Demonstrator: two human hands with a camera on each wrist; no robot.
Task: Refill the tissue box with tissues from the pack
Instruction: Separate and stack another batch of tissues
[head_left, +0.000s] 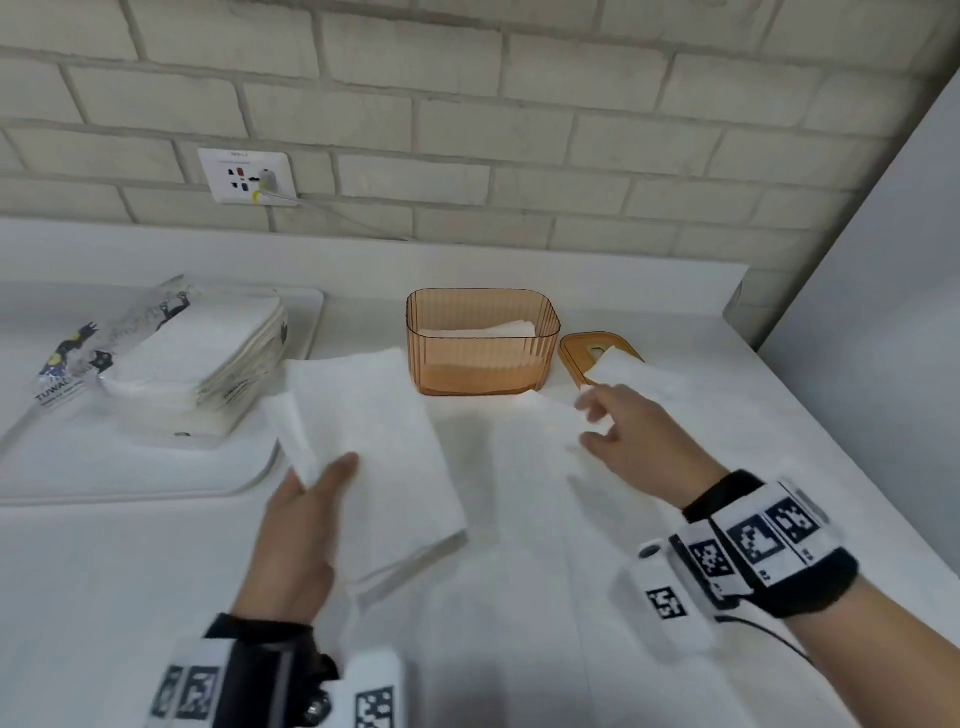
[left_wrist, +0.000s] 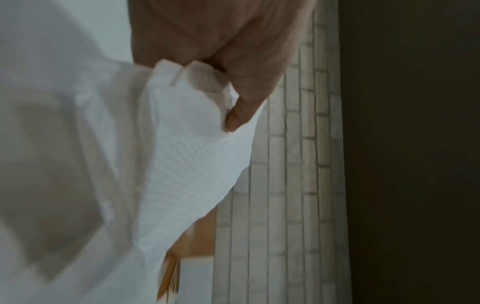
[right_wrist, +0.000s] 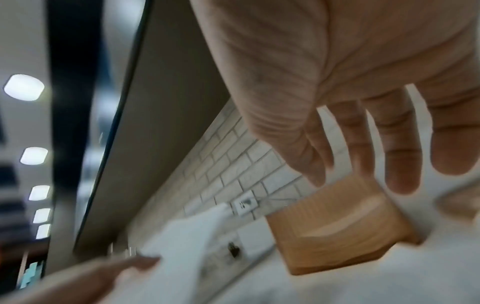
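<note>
My left hand (head_left: 298, 525) pinches 1 soft, floppy tissue stack (head_left: 374, 457) at its edge; right hand (head_left: 631, 441) spread, empty. Support underneath w/ both.

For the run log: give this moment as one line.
left hand grips tissue stack | right hand open, empty | tissue box lid off | pack on tray

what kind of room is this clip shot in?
Probably a home kitchen or utility counter, though I can't be sure. Cues: a white countertop against a pale brick-tile backsplash, a wall socket with something plugged in, and a shallow white tray on the counter.
</note>
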